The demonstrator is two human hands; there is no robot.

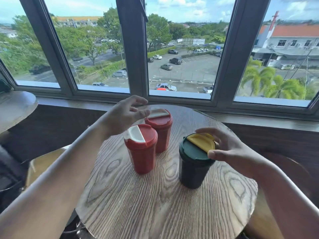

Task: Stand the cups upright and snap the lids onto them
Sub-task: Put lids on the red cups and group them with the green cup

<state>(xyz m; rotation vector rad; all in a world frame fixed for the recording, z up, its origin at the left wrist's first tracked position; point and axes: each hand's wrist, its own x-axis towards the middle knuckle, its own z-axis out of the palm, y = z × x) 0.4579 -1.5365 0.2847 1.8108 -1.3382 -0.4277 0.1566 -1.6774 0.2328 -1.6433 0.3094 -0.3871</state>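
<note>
Three cups stand upright on a round wooden table (155, 204). The near red cup (141, 157) wears a red lid with a white flap. Behind it stands a second red cup (161, 133), also with a red lid and a white flap. To the right is a dark green cup (193, 169) topped by a green lid with a yellow flap (202, 141). My left hand (124, 116) hovers over the far red cup with its fingers spread, the fingertips near the white flap. My right hand (229, 149) rests its thumb and fingers on the green cup's lid rim.
The table stands against a low wall under a wide window (172, 49). Another wooden tabletop (15, 107) sits at the far left. A chair seat (43, 163) shows below my left forearm.
</note>
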